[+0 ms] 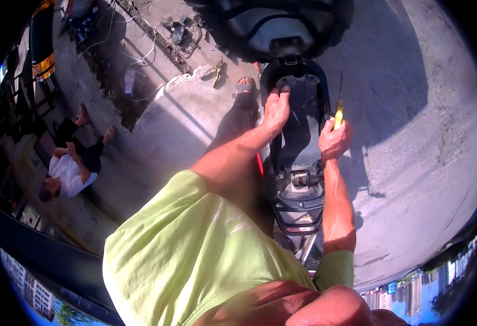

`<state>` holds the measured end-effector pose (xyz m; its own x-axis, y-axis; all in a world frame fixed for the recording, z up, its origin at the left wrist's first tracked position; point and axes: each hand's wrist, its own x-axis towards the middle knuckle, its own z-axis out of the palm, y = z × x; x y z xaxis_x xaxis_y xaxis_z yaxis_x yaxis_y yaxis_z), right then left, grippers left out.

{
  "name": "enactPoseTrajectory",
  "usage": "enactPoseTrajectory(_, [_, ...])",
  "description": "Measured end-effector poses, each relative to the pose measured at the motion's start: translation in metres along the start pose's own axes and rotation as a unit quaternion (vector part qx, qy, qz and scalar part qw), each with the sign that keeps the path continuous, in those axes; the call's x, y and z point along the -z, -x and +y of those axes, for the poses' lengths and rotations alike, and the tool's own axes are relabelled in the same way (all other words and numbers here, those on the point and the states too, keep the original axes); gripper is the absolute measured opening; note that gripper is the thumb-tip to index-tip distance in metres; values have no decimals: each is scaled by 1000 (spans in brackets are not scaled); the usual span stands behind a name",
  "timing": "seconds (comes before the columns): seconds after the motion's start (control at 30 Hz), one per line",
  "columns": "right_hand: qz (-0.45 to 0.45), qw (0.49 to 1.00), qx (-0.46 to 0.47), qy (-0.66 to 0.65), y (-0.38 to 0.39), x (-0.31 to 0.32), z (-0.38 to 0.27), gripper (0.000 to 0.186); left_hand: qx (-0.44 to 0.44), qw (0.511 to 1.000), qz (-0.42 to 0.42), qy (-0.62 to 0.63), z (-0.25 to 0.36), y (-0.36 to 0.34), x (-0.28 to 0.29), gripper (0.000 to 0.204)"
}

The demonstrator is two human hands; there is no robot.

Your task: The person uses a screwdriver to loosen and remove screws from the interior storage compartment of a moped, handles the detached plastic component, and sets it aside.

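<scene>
My left hand (276, 111) reaches into a long black tray (303, 130) of a vehicle, its fingers close together at the tray's upper end; what they hold, if anything, is too small to make out. My right hand (334, 139) is closed round the yellow handle of a screwdriver (339, 108), its shaft pointing away from me, beside the tray's right rim. A black hinge (289, 58) joins the tray's far end to a large raised black piece (271, 32) at the top.
At left, another person (75, 174) in a white top is on the pavement (140, 146). Yellow-handled pliers (217, 75) lie beside my sandaled foot (244, 86). A dark mechanical part (179, 33) lies farther off, near loose pale cords (149, 54).
</scene>
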<state>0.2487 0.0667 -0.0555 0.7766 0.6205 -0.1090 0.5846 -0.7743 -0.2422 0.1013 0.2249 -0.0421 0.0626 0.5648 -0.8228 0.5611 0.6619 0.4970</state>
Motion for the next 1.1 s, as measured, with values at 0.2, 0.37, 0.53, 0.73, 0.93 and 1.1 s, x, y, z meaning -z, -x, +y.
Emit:
enactPoseTrajectory(0.2, [12, 1000, 14, 14, -1, 3, -3, 30, 46, 998, 35, 20, 6, -10, -8, 64])
enactPoseTrajectory(0.37, [15, 1000, 2, 23, -1, 6, -7, 29, 71, 995, 72, 12, 11, -14, -15, 62])
enactPoseTrajectory(0.53, [19, 999, -2, 32, -1, 5, -3, 31, 64, 996, 67, -5, 13, -10, -14, 63])
enactPoseTrajectory(0.73, [11, 1000, -12, 25, -2, 5, -4, 31, -57, 998, 31, 22, -12, 0, -4, 57])
enactPoseTrajectory(0.93, [17, 1000, -3, 8, 0, 0, 1, 30, -86, 996, 22, 0, -6, 12, 4, 61])
enactPoseTrajectory(1.1, [18, 1000, 6, -1, -1, 2, -3, 28, 26, 998, 55, 1, -9, -22, -4, 69])
